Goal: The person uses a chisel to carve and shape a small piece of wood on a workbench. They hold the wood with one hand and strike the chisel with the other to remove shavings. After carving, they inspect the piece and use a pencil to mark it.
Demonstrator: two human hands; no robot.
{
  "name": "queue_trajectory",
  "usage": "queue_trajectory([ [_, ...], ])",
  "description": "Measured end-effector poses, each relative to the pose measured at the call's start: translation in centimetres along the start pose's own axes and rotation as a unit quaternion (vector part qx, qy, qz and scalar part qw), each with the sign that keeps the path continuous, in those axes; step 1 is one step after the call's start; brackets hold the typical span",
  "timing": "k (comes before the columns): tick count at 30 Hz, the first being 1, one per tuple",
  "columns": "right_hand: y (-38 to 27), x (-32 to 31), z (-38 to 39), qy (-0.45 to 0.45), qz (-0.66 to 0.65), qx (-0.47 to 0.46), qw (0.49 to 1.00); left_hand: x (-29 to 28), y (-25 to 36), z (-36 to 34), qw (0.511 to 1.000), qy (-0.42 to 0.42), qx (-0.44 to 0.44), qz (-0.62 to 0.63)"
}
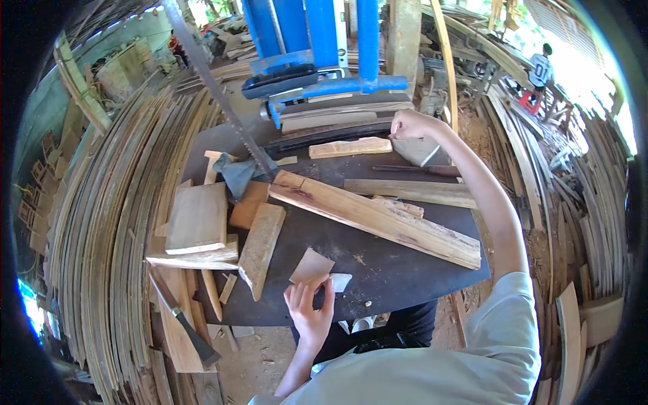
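My left hand (312,312) is at the table's near edge, fingers closed on a small brown square sheet (312,266) that looks like sandpaper. A small white piece (341,282) lies against its fingertips. My right arm reaches to the far side, where my right hand (415,125) is closed in a pinch over a flat greyish piece (420,150); what its fingertips hold is too small to tell. Between the hands a long reddish-brown plank (378,219) lies slantwise across the dark table (270,293). Left of my left hand stands a short wood block (262,250).
A long grey blade (223,101) slants up from the plank's left end. Wood blocks (197,217), a blue-grey cloth (239,177) and a big knife (185,320) are at left. A blue machine (324,47) stands behind. Stacked boards (115,223) flank the table; a person (540,71) sits far right.
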State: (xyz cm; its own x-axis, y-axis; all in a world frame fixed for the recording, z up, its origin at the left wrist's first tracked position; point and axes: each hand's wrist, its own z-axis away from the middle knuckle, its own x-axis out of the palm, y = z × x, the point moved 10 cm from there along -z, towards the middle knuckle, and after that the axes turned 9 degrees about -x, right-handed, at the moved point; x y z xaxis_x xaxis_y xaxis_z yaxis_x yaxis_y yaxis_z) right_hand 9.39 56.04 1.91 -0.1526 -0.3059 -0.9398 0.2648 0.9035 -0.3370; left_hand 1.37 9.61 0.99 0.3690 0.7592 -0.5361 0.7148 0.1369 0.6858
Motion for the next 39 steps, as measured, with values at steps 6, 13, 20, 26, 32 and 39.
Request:
queue_trajectory([
  [6, 0.2, -0.8, 2.3, 0.05, 0.007, -0.004, 0.999, 0.5, 0.4, -0.2, 1.0, -0.016, 0.001, -0.023],
  [13, -5.8, 3.9, -0.7, 0.008, 0.152, -0.048, 0.987, 0.7, 0.1, -0.3, 0.999, -0.026, -0.015, -0.019],
  [20, -9.4, 2.2, -2.7, 0.07, -0.014, -0.113, 0.991, 0.7, 0.2, -0.3, 0.999, -0.029, -0.018, -0.027],
  [26, -4.2, 0.0, -6.4, 0.061, 0.022, -0.04, 0.997, 0.9, 0.2, -0.3, 0.999, -0.035, 0.001, -0.035],
  [32, -8.5, 5.4, -7.6, 0.102, 0.182, -0.133, 0.969, 0.4, 0.0, 0.2, 0.999, 0.007, 0.005, -0.037],
  [39, -8.8, 2.9, -6.5, 0.079, 0.252, -0.046, 0.963, 0.4, -0.9, 0.1, 1.0, 0.0, -0.026, -0.017],
])
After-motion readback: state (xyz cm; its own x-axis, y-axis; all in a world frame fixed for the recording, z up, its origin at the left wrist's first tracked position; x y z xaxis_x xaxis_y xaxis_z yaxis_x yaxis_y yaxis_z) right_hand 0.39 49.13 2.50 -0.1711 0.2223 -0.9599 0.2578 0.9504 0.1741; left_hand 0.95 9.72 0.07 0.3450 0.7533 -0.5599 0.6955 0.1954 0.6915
